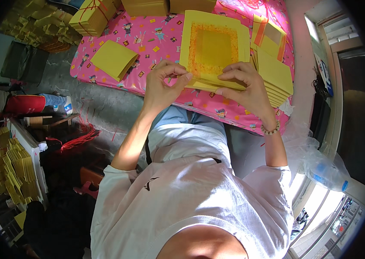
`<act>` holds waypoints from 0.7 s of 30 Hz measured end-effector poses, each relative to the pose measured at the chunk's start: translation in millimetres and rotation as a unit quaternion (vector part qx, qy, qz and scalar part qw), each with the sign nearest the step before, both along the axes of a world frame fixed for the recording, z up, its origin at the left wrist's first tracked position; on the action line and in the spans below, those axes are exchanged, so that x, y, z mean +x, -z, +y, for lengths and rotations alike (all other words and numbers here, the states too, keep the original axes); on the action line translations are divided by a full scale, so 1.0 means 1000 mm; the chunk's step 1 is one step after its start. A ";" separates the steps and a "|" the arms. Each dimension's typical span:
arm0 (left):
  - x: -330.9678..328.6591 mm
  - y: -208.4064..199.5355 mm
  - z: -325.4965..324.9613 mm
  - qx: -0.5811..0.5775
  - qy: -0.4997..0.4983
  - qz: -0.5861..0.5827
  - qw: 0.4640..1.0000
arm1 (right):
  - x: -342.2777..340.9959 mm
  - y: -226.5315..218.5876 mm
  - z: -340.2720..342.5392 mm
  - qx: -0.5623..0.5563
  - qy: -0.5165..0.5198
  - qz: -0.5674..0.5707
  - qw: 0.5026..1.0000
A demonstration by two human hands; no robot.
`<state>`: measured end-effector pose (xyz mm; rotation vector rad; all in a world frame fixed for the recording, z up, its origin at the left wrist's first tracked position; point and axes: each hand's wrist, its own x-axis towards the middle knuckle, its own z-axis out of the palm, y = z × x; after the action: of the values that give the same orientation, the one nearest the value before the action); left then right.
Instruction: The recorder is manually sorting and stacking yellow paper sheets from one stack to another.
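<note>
Yellow paper (213,49) pointed longways away from the left hand (161,84) and right hand (251,85), both at its near edge. Left fingers looked narrow, right wider; grip hard to see.

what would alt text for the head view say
The wearer's left hand and right hand are at the near edge of a yellow sheet with a speckled orange frame, on a pink patterned cover. A folded yellow piece lies to the left, a red-tied bundle beyond it, and a yellow stack to the right.
</note>
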<state>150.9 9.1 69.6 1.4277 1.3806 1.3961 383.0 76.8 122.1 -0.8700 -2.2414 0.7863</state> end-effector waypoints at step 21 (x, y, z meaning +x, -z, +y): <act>-0.007 -0.020 0.002 0.045 0.037 0.144 0.988 | -0.003 -0.008 0.009 -0.022 0.019 -0.050 0.998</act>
<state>143.5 11.0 89.7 1.7781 1.4388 1.2548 380.2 85.4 130.1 -0.9891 -2.2950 0.7928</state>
